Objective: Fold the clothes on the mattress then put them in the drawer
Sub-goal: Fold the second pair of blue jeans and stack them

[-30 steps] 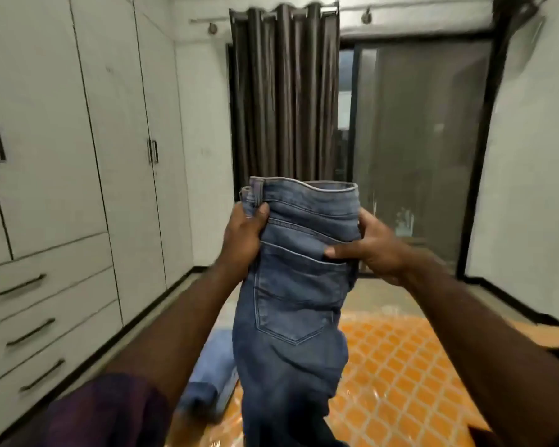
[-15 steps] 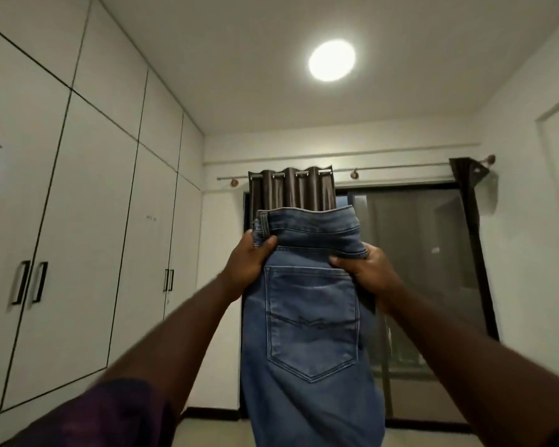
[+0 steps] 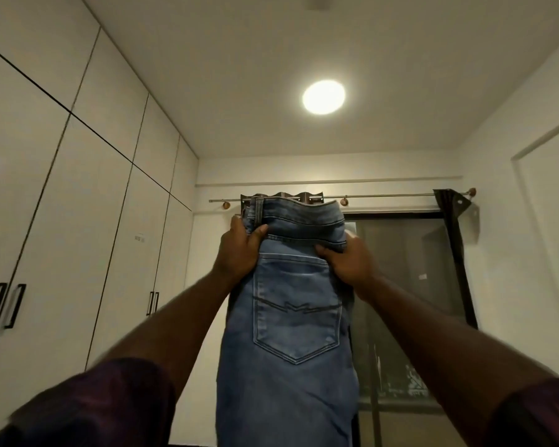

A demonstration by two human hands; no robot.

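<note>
Gripping jeans [image 3: 291,333] at waistband with left hand [image 3: 239,250] and right hand [image 3: 349,259], straightening before folding; likely needing lowering onto mattress next.

The left sleeve [image 3: 104,404] and right sleeve [image 3: 536,414] are dark maroon, plain, ending near the elbows.

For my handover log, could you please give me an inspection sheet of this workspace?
Surface: mattress not in view.
Job's things: blue jeans held up, hanging lengthwise, back side toward the camera; drawer not in view.
Clutter: nothing seen.
Grippers: left hand and right hand each grip the blue jeans near the waistband.
Cables: nothing seen.
Surroundings: white wardrobe on the left, ceiling light on, curtain rod, dark window behind.
</note>
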